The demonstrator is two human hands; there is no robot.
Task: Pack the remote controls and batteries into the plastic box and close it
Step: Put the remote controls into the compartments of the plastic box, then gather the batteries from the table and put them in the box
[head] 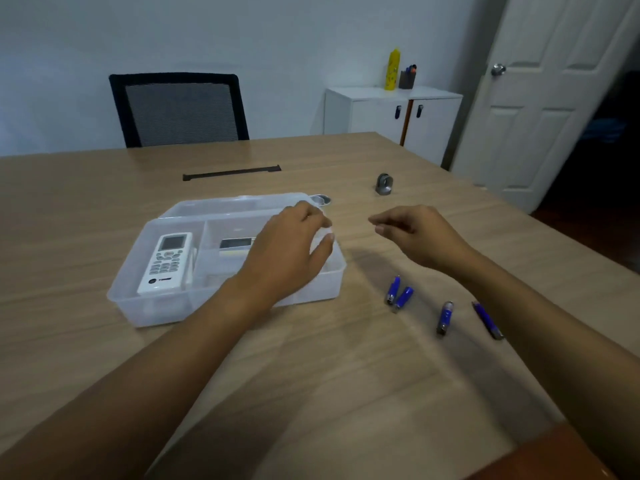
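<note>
A light wood-grain table is seen, with a dark cable slot set into it beyond the hands. Behind it stand a black mesh chair, a pale wall, a white cabinet bearing a yellow bottle and a pen cup, and a white door to the right.

The clear plastic box is placed under and left of the left hand, its lid laid open behind. A white remote control is lodged in the compartment left of that hand; a second remote is partly hidden beneath it. The left hand is spread loosely over the box, nothing gripped. The right hand is held half-curled above the table, empty. Four blue batteries are scattered nearer than the right hand. A small grey object is set beyond it.

No writing on the remote can be read.
</note>
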